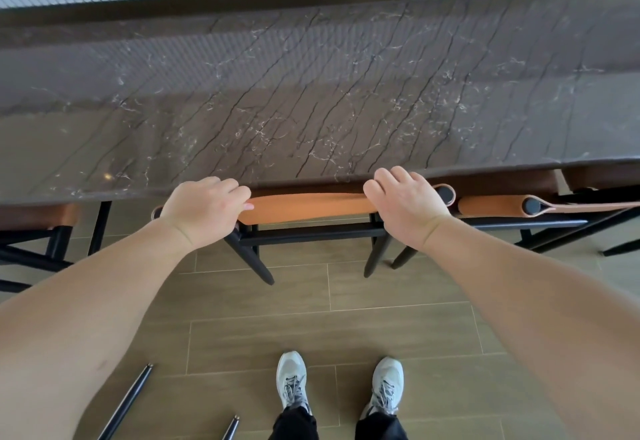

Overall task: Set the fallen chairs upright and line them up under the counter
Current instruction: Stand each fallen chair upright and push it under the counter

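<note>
Dark marble counter (pixel 311 93) ahead, and I've got the upright chair (pixel 308 207) tucked beneath its edge, left hand (pixel 204 209) and right hand (pixel 405 204) curled round the tan backrest. Push harder and my knuckles may jam against stone.

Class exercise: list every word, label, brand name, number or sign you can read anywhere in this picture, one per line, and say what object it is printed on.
None: no readable text shows anywhere.
The counter carries only marble veining.
The chair backrest gripped by the left hand and the right hand is plain leather.
The shoes show no legible brand.
</note>
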The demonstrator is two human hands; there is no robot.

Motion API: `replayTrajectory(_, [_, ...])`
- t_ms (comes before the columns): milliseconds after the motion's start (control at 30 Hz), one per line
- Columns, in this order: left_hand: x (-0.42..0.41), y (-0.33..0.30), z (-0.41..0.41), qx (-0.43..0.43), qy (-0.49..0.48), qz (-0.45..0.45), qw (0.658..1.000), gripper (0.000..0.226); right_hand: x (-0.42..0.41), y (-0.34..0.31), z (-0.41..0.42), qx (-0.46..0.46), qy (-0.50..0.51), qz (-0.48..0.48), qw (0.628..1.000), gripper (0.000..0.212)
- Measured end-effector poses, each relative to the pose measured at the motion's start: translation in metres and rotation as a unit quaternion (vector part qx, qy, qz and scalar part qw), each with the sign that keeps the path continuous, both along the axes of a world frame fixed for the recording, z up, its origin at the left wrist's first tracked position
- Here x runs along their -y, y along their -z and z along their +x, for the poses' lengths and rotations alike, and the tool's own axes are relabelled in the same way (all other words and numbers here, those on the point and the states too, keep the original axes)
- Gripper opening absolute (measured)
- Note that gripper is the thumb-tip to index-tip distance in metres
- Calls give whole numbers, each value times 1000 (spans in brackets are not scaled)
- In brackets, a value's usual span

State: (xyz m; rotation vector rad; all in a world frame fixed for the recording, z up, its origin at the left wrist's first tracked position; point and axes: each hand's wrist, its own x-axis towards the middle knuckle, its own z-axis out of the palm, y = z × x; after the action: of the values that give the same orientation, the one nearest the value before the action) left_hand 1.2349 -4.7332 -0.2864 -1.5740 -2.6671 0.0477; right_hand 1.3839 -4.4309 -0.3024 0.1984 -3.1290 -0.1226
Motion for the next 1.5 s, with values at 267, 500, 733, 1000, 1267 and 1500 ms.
replayTrajectory(267, [9,10,12,6,-13,-9,1000,28,10,12,11,-21,-26,-3,999,25])
replayTrajectory(500, [-8,20,30,12,-37,6,999,26,-11,17,16,12,-5,15,1000,27])
replayTrajectory(733, [0,21,19,13,-35,-4,999,28,2,17,14,3,-2,-12,1000,29])
replayTrajectory(1000, [5,27,15,10,-31,-6,999,26,6,24,13,1,-18,-7,1000,25])
replayTrajectory(1267, [4,32,16,14,-39,-20,999,28,4,22,14,-5,-8,-11,1000,26])
replayTrajectory(1500, [0,37,25,-36,-93,-49,994,27,17,24,10,31,80,38,996,30])
